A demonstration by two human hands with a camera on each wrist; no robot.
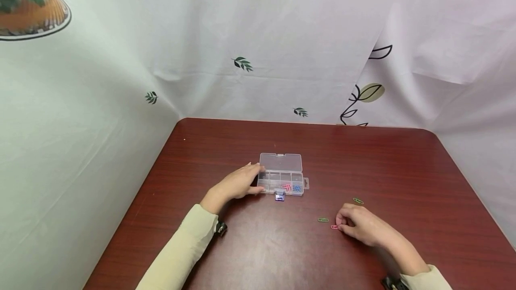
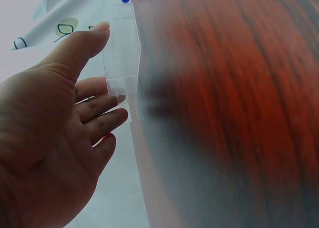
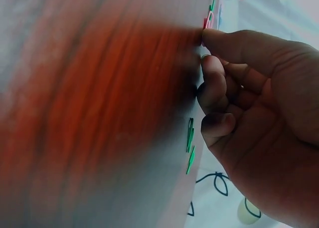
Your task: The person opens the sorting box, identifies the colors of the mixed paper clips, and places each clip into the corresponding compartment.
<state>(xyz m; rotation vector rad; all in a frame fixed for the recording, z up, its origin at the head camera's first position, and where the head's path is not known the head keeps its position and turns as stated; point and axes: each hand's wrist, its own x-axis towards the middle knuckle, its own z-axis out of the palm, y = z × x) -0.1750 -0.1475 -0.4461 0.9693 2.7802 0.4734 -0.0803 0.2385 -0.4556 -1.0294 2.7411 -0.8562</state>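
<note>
A clear plastic compartment box lies on the table with its lid raised. Pink paper clips and blue paper clips lie in separate front compartments. My left hand holds the box's left end, thumb at the front and fingers behind; its thumb also meets the clear wall in the left wrist view. With thumb and index finger, my right hand pinches one end of a pink paper clip at the tabletop. Its other fingers are curled.
One green paper clip lies left of the right hand, another green paper clip behind it. Two green clips show below the fingers in the right wrist view. White patterned cloth hangs around the brown table.
</note>
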